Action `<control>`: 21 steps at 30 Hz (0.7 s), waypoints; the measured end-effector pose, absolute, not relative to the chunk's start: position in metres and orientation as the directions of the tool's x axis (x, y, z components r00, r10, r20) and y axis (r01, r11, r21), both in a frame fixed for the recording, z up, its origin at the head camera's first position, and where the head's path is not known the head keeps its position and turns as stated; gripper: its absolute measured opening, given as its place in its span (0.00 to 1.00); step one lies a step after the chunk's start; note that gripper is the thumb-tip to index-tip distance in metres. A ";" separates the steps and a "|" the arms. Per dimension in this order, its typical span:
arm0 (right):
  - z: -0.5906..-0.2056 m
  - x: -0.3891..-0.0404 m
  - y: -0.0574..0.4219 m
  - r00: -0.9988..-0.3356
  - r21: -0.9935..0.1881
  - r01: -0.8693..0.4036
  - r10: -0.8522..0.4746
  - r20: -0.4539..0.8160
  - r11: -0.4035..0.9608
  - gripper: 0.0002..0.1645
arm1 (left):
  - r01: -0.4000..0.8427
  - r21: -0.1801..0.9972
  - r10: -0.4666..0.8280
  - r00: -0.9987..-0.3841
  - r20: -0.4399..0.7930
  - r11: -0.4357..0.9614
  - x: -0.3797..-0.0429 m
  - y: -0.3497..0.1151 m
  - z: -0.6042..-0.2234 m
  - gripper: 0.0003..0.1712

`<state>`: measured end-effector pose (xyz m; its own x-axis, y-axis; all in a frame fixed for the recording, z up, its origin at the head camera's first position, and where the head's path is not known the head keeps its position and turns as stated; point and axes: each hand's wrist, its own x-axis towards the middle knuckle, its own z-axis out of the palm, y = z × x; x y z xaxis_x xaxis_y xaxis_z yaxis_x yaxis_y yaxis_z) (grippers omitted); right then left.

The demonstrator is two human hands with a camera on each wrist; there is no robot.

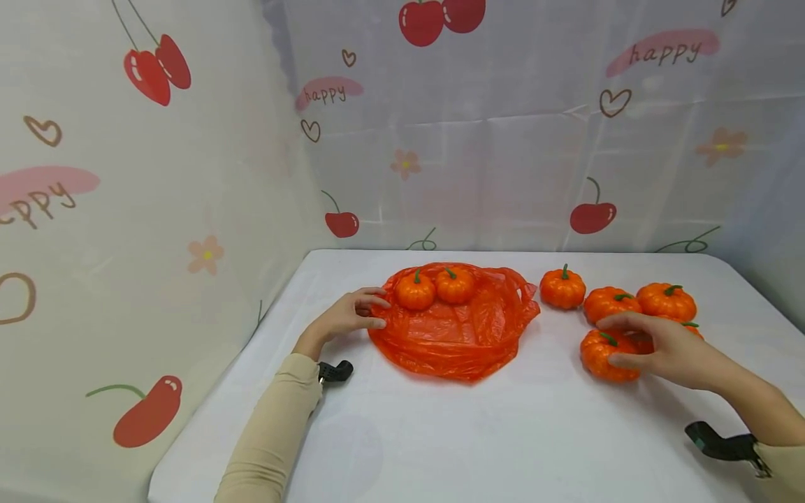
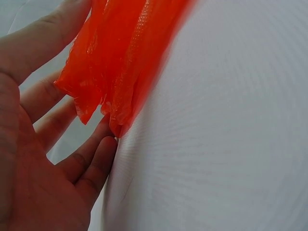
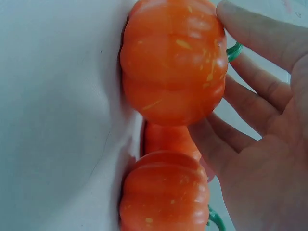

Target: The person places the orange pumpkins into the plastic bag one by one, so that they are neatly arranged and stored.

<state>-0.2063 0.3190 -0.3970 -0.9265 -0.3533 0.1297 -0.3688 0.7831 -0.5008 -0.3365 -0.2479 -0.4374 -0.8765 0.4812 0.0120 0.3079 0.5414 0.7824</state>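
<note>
A crumpled red plastic bag [image 1: 453, 356] lies spread on the table with two small orange pumpkins [image 1: 416, 290] on it near its far side. My left hand [image 1: 344, 316] is at the bag's left edge, fingers relaxed and thumb apart; in the left wrist view the bag's edge [image 2: 115, 62] hangs between thumb and fingers. On the right, my right hand [image 1: 676, 353] grips a small pumpkin [image 1: 600, 353] with a green stem. The right wrist view shows the thumb on one side of this pumpkin [image 3: 173, 62] and fingers partly hidden behind it.
Several other pumpkins stand beyond and beside the right hand, among them one at the back [image 1: 562, 289] and one farther right [image 1: 666, 302]. The white table [image 1: 440, 440] meets patterned curtains [image 1: 478, 161] at the back and left. A black wrist device [image 1: 723, 443] sits on each arm.
</note>
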 end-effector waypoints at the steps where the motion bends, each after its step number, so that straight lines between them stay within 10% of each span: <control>1: -0.397 -0.206 0.319 -0.928 -0.501 -0.364 -0.354 0.120 0.785 0.32 | 0.308 0.783 0.482 -0.876 0.012 0.541 -0.337 -0.248 -0.437 0.24; 21: -0.407 -0.206 0.324 -0.914 -0.511 -0.384 -0.394 0.094 0.769 0.35 | 0.308 0.778 0.476 -0.879 0.014 0.547 -0.335 -0.248 -0.436 0.24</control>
<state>-0.2057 0.3240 -0.4068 -0.9143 -0.3939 0.0940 -0.3840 0.7694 -0.5105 -0.3353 -0.2476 -0.4365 -0.8794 0.4759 0.0138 0.3082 0.5468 0.7785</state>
